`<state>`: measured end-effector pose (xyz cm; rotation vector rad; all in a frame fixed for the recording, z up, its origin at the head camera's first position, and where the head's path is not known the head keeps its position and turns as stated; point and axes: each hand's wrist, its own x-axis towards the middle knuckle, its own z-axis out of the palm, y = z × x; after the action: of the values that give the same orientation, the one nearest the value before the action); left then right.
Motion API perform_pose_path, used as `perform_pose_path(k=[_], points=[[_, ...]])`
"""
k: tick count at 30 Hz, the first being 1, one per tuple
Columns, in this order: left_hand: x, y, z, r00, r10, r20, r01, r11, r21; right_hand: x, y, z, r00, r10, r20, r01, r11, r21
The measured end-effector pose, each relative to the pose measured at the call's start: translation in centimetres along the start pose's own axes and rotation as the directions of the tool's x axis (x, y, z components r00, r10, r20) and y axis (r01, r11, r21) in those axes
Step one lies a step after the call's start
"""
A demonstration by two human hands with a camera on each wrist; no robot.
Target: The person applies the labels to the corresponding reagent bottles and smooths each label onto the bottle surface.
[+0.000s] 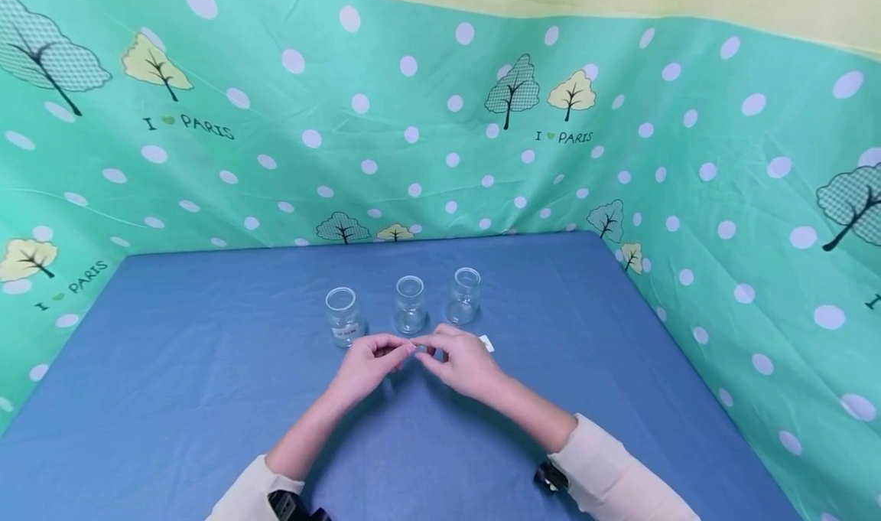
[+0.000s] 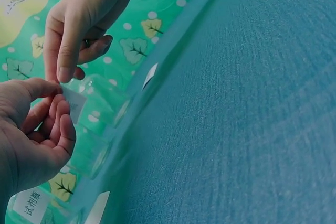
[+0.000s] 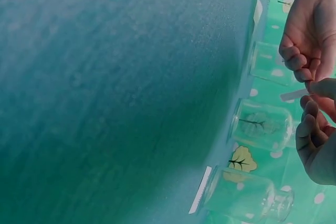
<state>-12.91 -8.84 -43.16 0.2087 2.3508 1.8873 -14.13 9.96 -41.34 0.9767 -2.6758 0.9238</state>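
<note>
Both hands meet at the fingertips above the table, just in front of three clear glass jars. My left hand (image 1: 372,364) pinches a small white label (image 2: 75,104) between thumb and fingertips. The index finger of my right hand (image 1: 464,362) reaches to the same spot, its thumb a little apart. The left jar (image 1: 340,304) bears a white label with printed characters (image 2: 32,204). Behind the hands stand the middle jar (image 1: 411,307) and the right jar (image 1: 464,297), neither showing a label.
A white paper piece (image 1: 486,343) lies on the blue tablecloth (image 1: 592,383) beside my right hand. Another white piece (image 2: 98,208) shows near the left jar in the left wrist view. A green dotted curtain (image 1: 413,100) hangs behind the table and along its sides.
</note>
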Motion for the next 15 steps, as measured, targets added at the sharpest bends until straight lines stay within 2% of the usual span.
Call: perform_pose_path(k=[9, 15], points=[[0.03, -0.06, 0.03, 0.999, 0.037, 0.016, -0.037, 0.999, 0.0, 0.0, -0.28, -0.38, 1.0, 0.0, -0.013, 0.0, 0.999, 0.049], [0.14, -0.29, 0.11, 0.999, 0.045, 0.013, -0.045, 0.998, 0.031, 0.13, -0.03, -0.42, 1.0, 0.016, -0.016, -0.014, 0.995, 0.103]])
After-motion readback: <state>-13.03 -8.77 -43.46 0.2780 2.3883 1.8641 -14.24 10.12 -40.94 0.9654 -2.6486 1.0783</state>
